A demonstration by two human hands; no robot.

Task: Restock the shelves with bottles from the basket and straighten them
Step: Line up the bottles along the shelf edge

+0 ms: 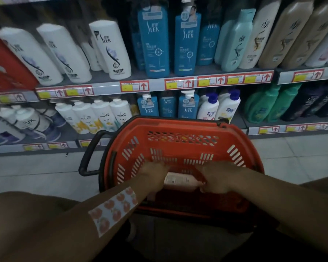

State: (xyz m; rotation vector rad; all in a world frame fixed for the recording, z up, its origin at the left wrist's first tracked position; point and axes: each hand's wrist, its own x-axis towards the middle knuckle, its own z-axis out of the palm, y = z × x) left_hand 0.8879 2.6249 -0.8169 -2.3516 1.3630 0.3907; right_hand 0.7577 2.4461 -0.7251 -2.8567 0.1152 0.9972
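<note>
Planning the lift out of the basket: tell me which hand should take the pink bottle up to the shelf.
Probably the right hand: its fingers curl round the end of the pink bottle in the red basket. The left hand only covers the other end; its grip is unclear.

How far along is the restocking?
Done: shelves look well stocked. In hand: both hands, left and right, are on a pale bottle lying in the basket. Left: shelve it; whether more bottles remain is hidden.
</note>
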